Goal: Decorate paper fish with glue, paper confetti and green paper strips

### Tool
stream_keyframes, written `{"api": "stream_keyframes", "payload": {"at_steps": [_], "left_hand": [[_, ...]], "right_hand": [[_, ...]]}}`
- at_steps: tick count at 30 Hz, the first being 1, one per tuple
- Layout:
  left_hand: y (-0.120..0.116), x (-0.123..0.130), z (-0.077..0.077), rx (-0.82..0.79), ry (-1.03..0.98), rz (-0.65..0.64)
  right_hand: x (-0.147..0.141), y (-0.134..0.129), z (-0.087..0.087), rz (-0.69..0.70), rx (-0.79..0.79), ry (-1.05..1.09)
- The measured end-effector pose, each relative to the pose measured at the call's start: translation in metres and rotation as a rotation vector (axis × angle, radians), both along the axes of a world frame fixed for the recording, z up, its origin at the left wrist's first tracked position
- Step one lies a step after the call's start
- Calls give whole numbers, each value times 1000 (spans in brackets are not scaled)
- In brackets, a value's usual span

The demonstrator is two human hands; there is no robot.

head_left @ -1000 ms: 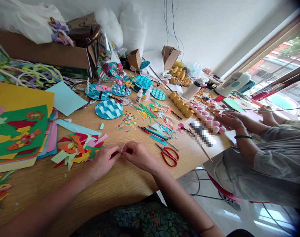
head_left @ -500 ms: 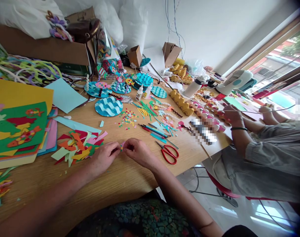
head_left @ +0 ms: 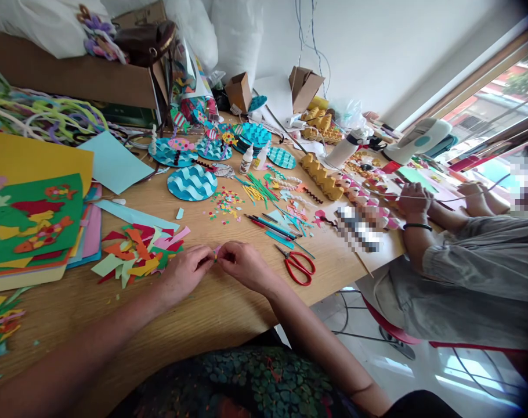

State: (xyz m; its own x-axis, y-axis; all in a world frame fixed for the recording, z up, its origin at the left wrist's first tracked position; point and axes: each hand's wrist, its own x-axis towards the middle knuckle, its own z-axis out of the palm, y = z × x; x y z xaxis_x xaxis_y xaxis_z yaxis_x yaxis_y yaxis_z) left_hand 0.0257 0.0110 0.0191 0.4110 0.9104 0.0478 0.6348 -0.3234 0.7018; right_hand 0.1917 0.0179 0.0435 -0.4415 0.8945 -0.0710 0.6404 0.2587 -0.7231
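My left hand (head_left: 190,267) and my right hand (head_left: 242,264) meet just above the table, thumbs and fingers pinched. Between the fingertips shows a small pink paper piece (head_left: 217,250), mostly covered by the fingers. Left of my left hand lies a heap of coloured paper scraps (head_left: 137,252). Red-handled scissors (head_left: 299,268) rest beside my right wrist, blades partly apart. Beyond my hands are a scatter of small paper dots (head_left: 224,204) and several pencils (head_left: 272,227). A round blue disc with pale wave strips (head_left: 192,183) lies farther back.
Two white glue bottles (head_left: 246,159) stand behind the dots. Stacked coloured sheets (head_left: 33,226) cover the left side. Finished fish decorations (head_left: 181,145) stand at the back. Yellow egg-carton strips (head_left: 320,177) lie to the right. Another person's hands (head_left: 414,200) are at the table's right side.
The view has shifted slightly. My hands stay pinched together at nearly the same spot, with the pink piece still between them. The other person's hand has moved slightly.
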Motion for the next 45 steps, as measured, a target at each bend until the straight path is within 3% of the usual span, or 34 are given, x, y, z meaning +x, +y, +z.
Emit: {"api": "stream_keyframes", "payload": {"at_steps": [5, 9, 12, 45], "left_hand": [[1, -10, -5, 160, 35, -54], [-4, -16, -14, 315, 115, -186], [-7, -17, -19, 364, 174, -213], [-13, -20, -30, 572, 262, -210]], "right_hand": [[1, -2, -5, -103, 7, -22], [0, -5, -14, -106, 50, -93], [-3, -6, -20, -107, 83, -134], [-19, -12, -22, -148, 139, -513]]}}
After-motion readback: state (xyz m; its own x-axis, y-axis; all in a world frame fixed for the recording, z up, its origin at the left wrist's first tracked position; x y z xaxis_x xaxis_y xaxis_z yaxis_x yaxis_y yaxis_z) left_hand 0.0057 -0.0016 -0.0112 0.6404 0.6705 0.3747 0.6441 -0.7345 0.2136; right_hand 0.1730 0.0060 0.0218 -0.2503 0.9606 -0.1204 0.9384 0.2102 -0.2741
